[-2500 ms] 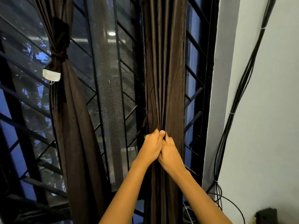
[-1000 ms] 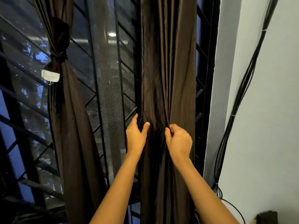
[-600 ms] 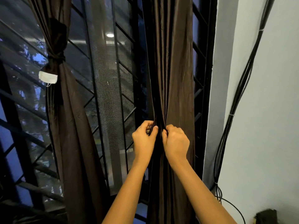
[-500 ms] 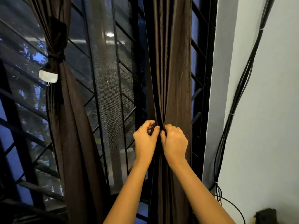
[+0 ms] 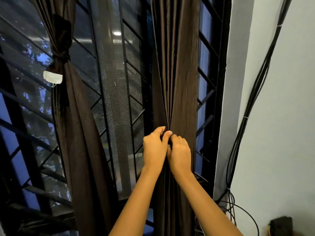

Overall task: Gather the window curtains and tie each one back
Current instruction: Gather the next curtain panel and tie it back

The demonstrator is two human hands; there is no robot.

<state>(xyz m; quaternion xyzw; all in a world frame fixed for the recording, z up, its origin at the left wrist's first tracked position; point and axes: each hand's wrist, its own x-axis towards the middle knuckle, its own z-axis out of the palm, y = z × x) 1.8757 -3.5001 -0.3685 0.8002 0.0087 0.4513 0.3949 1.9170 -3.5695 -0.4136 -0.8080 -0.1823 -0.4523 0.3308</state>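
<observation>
Black cables [image 5: 245, 118] beside brown curtain [image 5: 180, 74]

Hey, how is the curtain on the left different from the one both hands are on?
The left curtain is already cinched high up by a dark tie; the right curtain shows no tie and is bunched only by the left hand and right hand gripping it. The left curtain carries a white tag; the right curtain shows none. Both are dark brown pleated fabric.
</observation>
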